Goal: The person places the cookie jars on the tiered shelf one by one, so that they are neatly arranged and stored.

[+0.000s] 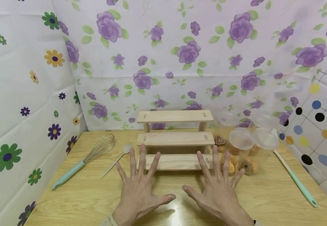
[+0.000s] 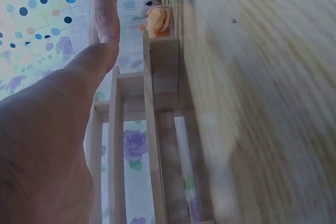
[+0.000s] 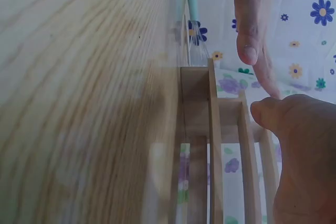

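Note:
Both hands are spread with fingers straight, palms down, in front of a three-step wooden rack [image 1: 176, 139]. My left hand [image 1: 139, 194] is before the rack's left part and my right hand [image 1: 218, 194] before its right part; neither holds anything. In the head view the fingertips overlap the lowest step, and contact cannot be told. The left wrist view shows the left hand [image 2: 47, 108] beside the rack [image 2: 152, 145]; the right wrist view shows the right hand [image 3: 304, 156] beside the rack [image 3: 214, 145], with the other hand [image 3: 251, 30] beyond.
Left of the rack lie a whisk [image 1: 84, 163] and a thin pale spoon-like tool [image 1: 116, 160]. Several clear lidded containers [image 1: 241, 139], some holding cookies, stand at the right. Beyond them lies a green-handled utensil [image 1: 296, 180]. Patterned cloths [image 1: 169, 62] hang around the wooden table [image 1: 92, 201].

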The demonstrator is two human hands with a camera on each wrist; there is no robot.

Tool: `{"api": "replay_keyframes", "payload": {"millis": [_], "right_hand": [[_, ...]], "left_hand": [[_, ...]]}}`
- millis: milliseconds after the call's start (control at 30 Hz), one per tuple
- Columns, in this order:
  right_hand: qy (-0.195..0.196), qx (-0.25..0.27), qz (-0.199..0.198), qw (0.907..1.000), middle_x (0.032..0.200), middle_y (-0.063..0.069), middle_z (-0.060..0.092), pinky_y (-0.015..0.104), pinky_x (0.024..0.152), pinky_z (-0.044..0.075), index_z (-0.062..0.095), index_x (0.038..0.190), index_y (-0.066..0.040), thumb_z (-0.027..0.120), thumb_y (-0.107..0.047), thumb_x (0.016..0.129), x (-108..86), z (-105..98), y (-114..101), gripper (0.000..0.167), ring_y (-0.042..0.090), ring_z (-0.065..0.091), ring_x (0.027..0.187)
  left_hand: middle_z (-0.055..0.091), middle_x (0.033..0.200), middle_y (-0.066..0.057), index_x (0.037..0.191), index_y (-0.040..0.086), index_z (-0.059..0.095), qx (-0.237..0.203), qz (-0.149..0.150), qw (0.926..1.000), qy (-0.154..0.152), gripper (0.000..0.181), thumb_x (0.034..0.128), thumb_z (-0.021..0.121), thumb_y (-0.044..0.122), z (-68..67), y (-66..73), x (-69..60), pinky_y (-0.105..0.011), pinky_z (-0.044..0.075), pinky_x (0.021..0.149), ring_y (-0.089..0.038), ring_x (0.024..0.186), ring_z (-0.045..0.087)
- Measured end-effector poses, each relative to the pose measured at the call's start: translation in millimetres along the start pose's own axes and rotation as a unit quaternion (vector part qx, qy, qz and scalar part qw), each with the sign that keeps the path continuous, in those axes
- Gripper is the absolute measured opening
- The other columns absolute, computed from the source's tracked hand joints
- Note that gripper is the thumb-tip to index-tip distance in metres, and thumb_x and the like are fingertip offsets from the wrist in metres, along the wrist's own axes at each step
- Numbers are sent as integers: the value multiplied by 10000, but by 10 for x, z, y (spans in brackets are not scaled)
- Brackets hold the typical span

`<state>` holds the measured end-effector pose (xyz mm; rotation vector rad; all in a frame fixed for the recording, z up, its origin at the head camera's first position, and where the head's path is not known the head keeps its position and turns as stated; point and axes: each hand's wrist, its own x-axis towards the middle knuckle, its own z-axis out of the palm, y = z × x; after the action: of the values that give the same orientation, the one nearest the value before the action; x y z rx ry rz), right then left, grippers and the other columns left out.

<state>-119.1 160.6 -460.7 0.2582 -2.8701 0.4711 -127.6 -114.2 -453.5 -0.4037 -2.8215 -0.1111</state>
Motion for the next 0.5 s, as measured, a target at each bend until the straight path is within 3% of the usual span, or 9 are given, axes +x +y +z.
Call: {"api": "replay_keyframes", "payload": {"millis": [167,233,300,367,433,500], "right_hand": [[65,28,1,10000,1819,68,-333,927,1018,-267,-32,1794,-405,608,-878,934,-34,-30,-15,1172,471,-410,1602],[208,80,-56,9997,1833,70,-297,953,1042,-210,-3,1798,-405,629,-857,938,-47,-47,-25,1159,480,-370,1621],[525,213,-182,9982,1845,99,-248,980,1092,-61,47,1803,-385,694,-790,941,-52,-69,-27,1152,523,-260,1653],[1068,452,-392,9925,1860,157,-124,950,1110,238,153,1798,-332,784,-666,926,-47,-109,-14,1127,589,-38,1666],[1687,862,-694,9794,1845,209,17,856,1026,463,267,1766,-239,839,-497,899,-36,-181,17,1071,587,197,1621],[2340,1316,-1101,9570,1780,263,201,695,1003,581,361,1706,-128,830,-371,867,4,-280,70,991,520,365,1547]], "left_hand": [[-228,1841,-163,1806,345,18,-72,0,10000,-53,1438,713,616,1062,-31,2,9,-953,1,1142,-525,1669,-211],[-229,1838,-173,1805,341,0,-72,24,10000,-40,1445,715,618,1060,-44,5,16,-952,25,1145,-526,1670,-204],[-233,1832,-199,1806,329,-11,-132,57,9999,48,1443,730,634,1042,-54,5,30,-938,78,1160,-530,1675,-179],[-203,1831,-232,1810,295,12,-377,79,9988,287,1424,763,689,983,-64,2,54,-890,165,1196,-533,1688,-84],[-84,1844,-254,1812,245,90,-758,86,9946,699,1360,812,764,875,-75,-11,81,-808,326,1193,-545,1678,115],[123,1832,-274,1790,177,241,-1299,82,9836,1246,1234,856,839,719,-84,-42,122,-669,535,1099,-555,1581,384]]}}
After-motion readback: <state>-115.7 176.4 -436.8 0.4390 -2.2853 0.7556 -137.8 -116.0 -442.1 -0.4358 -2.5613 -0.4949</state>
